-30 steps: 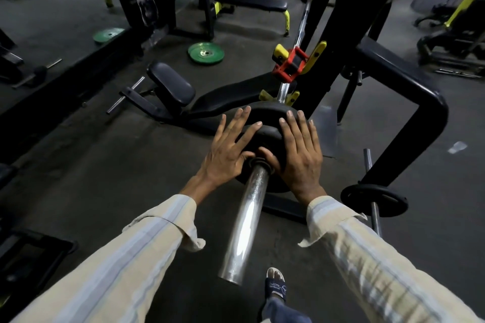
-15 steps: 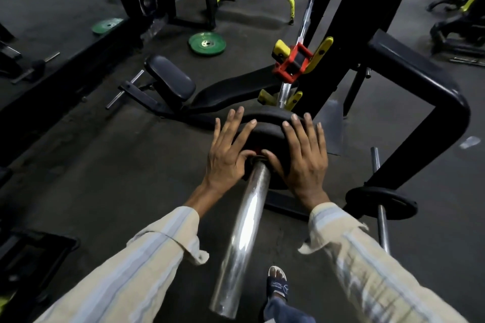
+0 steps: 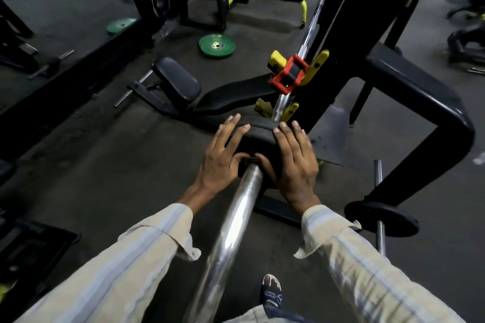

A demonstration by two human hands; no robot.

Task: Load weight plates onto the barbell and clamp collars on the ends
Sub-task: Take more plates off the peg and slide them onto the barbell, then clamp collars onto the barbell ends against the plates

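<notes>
A black weight plate (image 3: 258, 131) sits on the chrome sleeve of the barbell (image 3: 231, 228), which runs from the bottom of the view away from me to the rack. My left hand (image 3: 223, 157) lies flat on the plate's left face, fingers spread. On its right face my right hand (image 3: 295, 162) presses the same way. Both thumbs meet at the sleeve by the plate's hole. Beyond the plate the bar rests in a red and yellow rack hook (image 3: 291, 73). No collar is visible on this end.
A black bench (image 3: 210, 97) lies left of the rack's black upright (image 3: 349, 42). A green plate (image 3: 216, 45) lies on the floor beyond. At right a small black plate (image 3: 381, 219) sits on a storage peg. My sandalled foot (image 3: 271, 292) stands under the bar.
Both hands have slid the black plate farther along the sleeve toward the rack. More bare chrome sleeve now shows on my side of the plate.
</notes>
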